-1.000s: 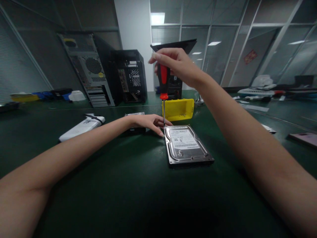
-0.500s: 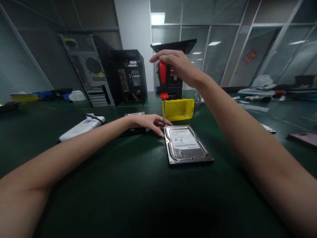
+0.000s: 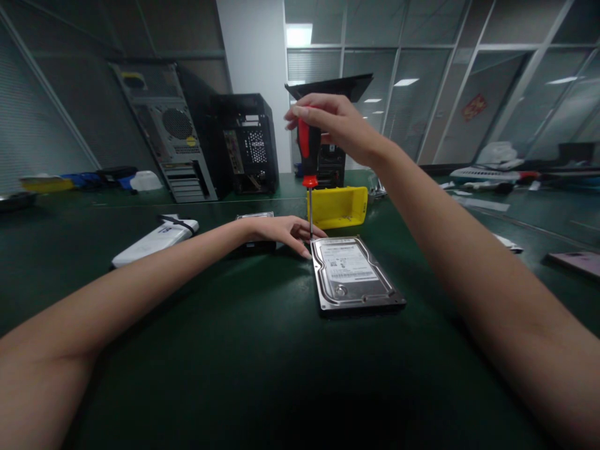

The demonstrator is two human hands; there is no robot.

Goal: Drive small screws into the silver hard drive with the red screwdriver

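Right hand (image 3: 337,125) raised, clenched; left hand (image 3: 281,231) flat.

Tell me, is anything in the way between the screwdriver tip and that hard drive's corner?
Nothing visible. The right hand holds the screwdriver upright, and its shaft runs straight down to the far left corner of the hard drive. The left hand rests beside that corner, next to the shaft, not under the tip.
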